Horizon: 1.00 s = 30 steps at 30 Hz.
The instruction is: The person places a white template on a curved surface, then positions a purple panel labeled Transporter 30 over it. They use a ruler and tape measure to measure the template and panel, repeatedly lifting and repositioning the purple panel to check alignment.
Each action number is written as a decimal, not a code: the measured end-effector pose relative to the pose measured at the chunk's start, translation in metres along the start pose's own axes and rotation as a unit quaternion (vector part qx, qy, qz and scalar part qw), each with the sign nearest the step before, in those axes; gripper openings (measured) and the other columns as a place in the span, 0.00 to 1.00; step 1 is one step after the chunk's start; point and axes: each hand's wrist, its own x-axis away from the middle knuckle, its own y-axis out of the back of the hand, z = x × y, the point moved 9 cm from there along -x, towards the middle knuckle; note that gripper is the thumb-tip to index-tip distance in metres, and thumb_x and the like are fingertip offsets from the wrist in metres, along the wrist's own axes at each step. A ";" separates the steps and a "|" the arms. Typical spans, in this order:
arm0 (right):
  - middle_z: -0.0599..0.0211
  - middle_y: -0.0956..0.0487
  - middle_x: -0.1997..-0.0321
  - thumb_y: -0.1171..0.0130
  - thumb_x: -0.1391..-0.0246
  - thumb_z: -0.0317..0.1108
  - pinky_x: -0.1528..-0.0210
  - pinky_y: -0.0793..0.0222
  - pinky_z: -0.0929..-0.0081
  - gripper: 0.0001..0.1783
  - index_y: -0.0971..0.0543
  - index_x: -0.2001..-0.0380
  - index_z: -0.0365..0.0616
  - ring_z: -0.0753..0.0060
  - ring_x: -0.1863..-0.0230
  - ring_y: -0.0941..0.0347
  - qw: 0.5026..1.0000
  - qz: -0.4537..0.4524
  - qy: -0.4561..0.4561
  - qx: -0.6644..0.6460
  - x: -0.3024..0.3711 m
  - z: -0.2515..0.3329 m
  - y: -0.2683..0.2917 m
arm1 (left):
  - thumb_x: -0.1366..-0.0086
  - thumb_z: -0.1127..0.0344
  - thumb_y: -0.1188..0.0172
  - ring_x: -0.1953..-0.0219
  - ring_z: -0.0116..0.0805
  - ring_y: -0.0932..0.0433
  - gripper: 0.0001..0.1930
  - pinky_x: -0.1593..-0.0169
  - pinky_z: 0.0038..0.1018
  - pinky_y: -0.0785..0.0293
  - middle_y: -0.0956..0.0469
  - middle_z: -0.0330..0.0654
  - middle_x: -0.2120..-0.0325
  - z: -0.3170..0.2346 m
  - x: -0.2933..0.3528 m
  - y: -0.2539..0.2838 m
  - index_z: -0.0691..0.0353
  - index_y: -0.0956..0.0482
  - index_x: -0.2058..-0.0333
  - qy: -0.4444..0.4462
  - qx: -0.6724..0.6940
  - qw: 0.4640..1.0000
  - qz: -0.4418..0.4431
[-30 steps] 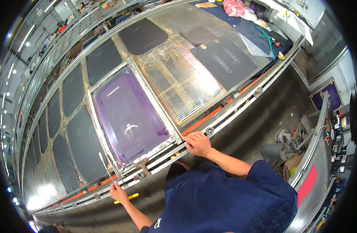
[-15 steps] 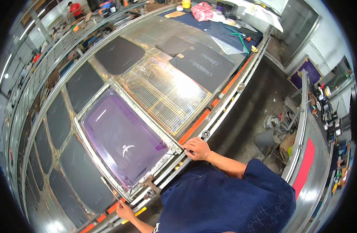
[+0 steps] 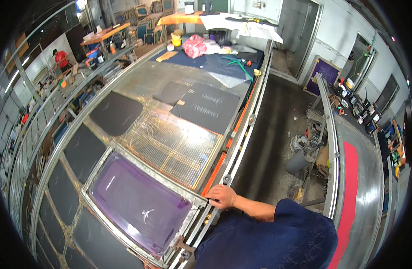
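A screen printing frame (image 3: 118, 152) with pale metal edges lies on the long table, its purple mesh (image 3: 138, 197) showing a small white winged figure and a short white line of lettering. My right hand (image 3: 221, 196) curls its fingers over the frame's near right corner, beside the table's side rail. What its fingertips press on is partly hidden. My left hand is out of the picture. Dark fabric pieces (image 3: 116, 113) lie flat around the frame, and one larger dark piece (image 3: 98, 240) is at its left.
A shiny bare patch (image 3: 170, 143) with yellow grid lines lies beyond the frame. Dark lettered panels (image 3: 210, 105) sit farther up. A red-and-white plastic bag (image 3: 195, 46) is at the far end. Right of the aisle stand a grey bucket (image 3: 300, 161) and another table with a red strip (image 3: 349, 179).
The view has tilted up and shows more of the room's far end. My left hand, earlier by the frame's lower left holding a thin stick, has left the picture. My right hand keeps its place.
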 end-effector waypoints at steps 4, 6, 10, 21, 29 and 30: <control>0.68 0.15 0.57 0.33 0.47 0.35 0.44 0.26 0.64 0.14 0.15 0.57 0.45 0.62 0.49 0.21 1.000 -0.005 -0.011 0.006 -0.001 0.004 0.008 | 0.29 0.57 0.40 0.50 0.57 0.19 0.23 0.44 0.43 0.26 0.18 0.62 0.52 -0.024 -0.002 0.003 0.76 0.20 0.50 -0.004 0.013 1.000 0.008; 0.67 0.15 0.57 0.34 0.47 0.35 0.44 0.27 0.64 0.14 0.15 0.57 0.46 0.62 0.50 0.21 1.000 -0.004 -0.005 0.005 -0.002 0.004 0.009 | 0.30 0.57 0.40 0.49 0.59 0.20 0.23 0.42 0.45 0.27 0.18 0.64 0.52 -0.021 -0.003 0.004 0.77 0.19 0.50 -0.008 0.039 0.999 -0.026; 0.67 0.16 0.58 0.35 0.45 0.37 0.46 0.28 0.63 0.15 0.15 0.54 0.50 0.62 0.52 0.21 0.998 0.045 -0.021 -0.043 -0.011 -0.001 -0.002 | 0.31 0.55 0.39 0.47 0.61 0.21 0.25 0.40 0.47 0.28 0.19 0.65 0.50 -0.042 0.003 0.019 0.77 0.20 0.50 -0.043 0.030 0.994 -0.095; 0.60 0.15 0.52 0.35 0.47 0.24 0.46 0.25 0.63 0.16 0.15 0.53 0.45 0.56 0.49 0.19 0.990 0.040 -0.122 -0.061 -0.051 -0.020 0.083 | 0.35 0.63 0.34 0.38 0.60 0.31 0.24 0.35 0.50 0.36 0.29 0.60 0.40 -0.060 -0.014 -0.037 0.64 0.22 0.42 -0.064 -0.015 0.981 -0.185; 0.54 0.14 0.55 0.36 0.42 0.27 0.49 0.24 0.67 0.17 0.17 0.48 0.42 0.56 0.53 0.17 0.976 -0.085 -0.150 0.130 -0.122 -0.219 0.331 | 0.32 0.63 0.36 0.40 0.55 0.28 0.16 0.37 0.47 0.34 0.26 0.56 0.43 -0.214 0.011 -0.094 0.62 0.17 0.49 -0.124 0.005 0.984 -0.129; 0.54 0.14 0.56 0.36 0.41 0.29 0.50 0.24 0.67 0.17 0.16 0.48 0.42 0.59 0.54 0.17 0.971 -0.106 -0.159 0.145 -0.143 -0.248 0.374 | 0.32 0.64 0.37 0.40 0.55 0.27 0.16 0.37 0.47 0.32 0.26 0.56 0.43 -0.224 0.019 -0.111 0.65 0.18 0.49 -0.126 -0.015 0.983 -0.136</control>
